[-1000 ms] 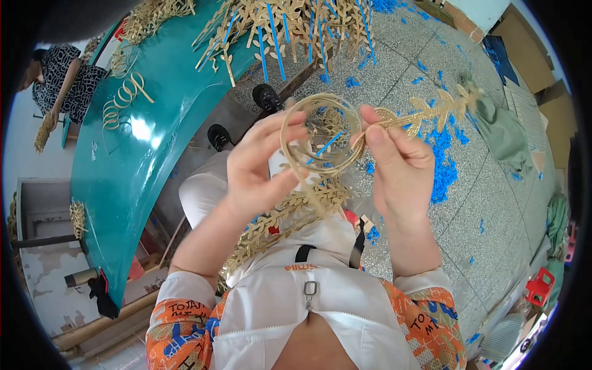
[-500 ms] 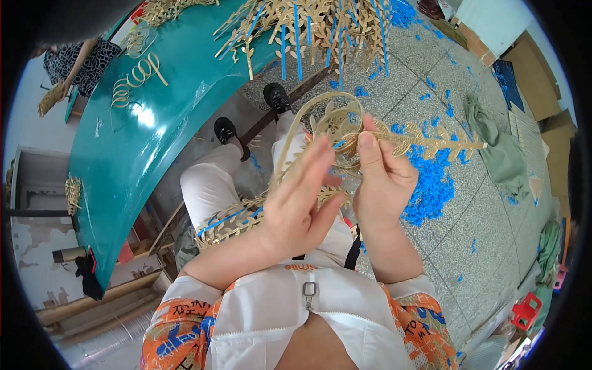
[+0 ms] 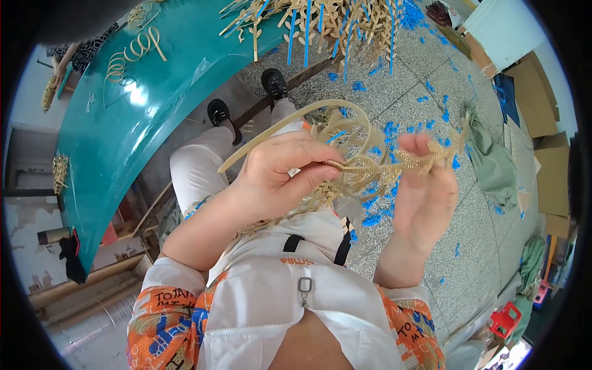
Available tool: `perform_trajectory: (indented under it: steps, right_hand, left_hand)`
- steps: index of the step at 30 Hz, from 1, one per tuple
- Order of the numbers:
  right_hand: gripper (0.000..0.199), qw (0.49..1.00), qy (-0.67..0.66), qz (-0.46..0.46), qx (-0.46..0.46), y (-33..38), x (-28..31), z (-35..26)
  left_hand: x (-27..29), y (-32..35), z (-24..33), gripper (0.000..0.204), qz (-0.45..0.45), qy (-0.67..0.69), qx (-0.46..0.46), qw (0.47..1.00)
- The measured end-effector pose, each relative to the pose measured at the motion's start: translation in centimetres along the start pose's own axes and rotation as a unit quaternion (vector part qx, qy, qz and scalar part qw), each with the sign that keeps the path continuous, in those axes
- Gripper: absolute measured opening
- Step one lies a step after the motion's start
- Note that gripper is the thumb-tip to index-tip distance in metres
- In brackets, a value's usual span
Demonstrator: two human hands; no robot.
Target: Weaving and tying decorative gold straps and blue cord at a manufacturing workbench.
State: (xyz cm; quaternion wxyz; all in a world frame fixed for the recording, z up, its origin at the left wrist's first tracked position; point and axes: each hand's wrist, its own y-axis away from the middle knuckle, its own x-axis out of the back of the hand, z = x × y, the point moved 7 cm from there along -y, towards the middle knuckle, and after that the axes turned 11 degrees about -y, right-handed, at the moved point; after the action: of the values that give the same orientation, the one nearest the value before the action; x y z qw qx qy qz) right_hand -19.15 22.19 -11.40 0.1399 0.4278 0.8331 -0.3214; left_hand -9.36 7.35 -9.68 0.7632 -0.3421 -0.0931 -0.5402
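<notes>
A gold leaf-patterned trim (image 3: 388,171) stretches sideways above my lap. My left hand (image 3: 280,172) is closed, pinching it between thumb and fingers. Loops of the trim and a smooth tan band (image 3: 290,126) curl up behind that hand, the band's free end sticking out to the left. My right hand (image 3: 428,191) is raised beside the right-hand length, its fingers stretched and slightly blurred. The trim crosses those fingers without being gripped. More gold leaf trim (image 3: 320,196) lies on my lap, partly hidden by my left hand and forearm.
A glossy green table (image 3: 154,123) curves along the left, bearing a tan coil (image 3: 132,55). Gold leaf strips with blue strips (image 3: 333,31) hang at its far end. Blue scraps (image 3: 372,219) litter the speckled floor. Green cloth (image 3: 493,166) lies right. A person's arm (image 3: 63,61) shows far left.
My left hand has gone from flat and open to pinching the trim. My right hand has let go and shifted right. The coil has loosened into wider loops.
</notes>
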Motion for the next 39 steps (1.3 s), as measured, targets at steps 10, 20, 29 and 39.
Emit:
perform_trajectory:
  steps: [10, 20, 29, 39]
  right_hand:
    - [0.026, 0.998, 0.017, -0.053, 0.032, -2.4, -1.9, -0.6]
    - [0.018, 0.997, -0.009, -0.04, -0.071, -2.8, -1.9, 1.7]
    - [0.026, 0.978, 0.197, -0.024, 0.069, -2.4, -2.7, -2.7]
    - [0.023, 0.987, 0.102, -0.036, 0.116, -3.1, -3.2, -2.4]
  left_hand:
    - [0.5, 0.5, 0.0, 0.016, -0.037, 0.149, 0.013, 0.988]
    - [0.6, 0.2, -0.1, 0.015, -0.091, 0.19, -0.035, 0.977]
    - [1.0, -0.3, -0.9, 0.019, -0.032, 0.108, 0.007, 0.994]
    - [1.0, -0.6, 0.3, 0.019, -0.045, 0.097, -0.051, 0.993]
